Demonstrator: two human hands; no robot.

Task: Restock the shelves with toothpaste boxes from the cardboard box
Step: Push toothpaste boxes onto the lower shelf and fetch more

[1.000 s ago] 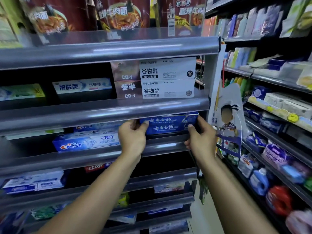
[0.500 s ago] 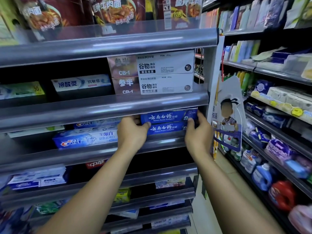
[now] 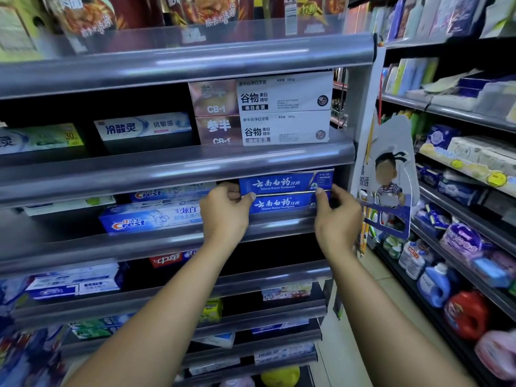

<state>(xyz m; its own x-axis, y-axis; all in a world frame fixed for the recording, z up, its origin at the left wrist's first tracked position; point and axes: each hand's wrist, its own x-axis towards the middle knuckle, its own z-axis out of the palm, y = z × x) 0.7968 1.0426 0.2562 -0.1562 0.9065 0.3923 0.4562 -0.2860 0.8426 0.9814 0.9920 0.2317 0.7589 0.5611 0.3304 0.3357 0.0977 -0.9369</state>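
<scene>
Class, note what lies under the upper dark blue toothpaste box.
A matching lower dark blue toothpaste box lies directly beneath. The left hand and right hand cover its ends; whatever sits behind is hidden.

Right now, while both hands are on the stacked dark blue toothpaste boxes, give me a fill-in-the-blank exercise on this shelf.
The left hand and the right hand grip a stack of ____ dark blue cardboard toothpaste boxes.
The stack sits at the ____ end of its grey metal shelf.
The blue and white Crest toothpaste box lies to the ____ of the left hand.
The white and pink toothpaste boxes stand on the shelf directly ____ the stack.
Missing words: two; right; left; above.
</scene>
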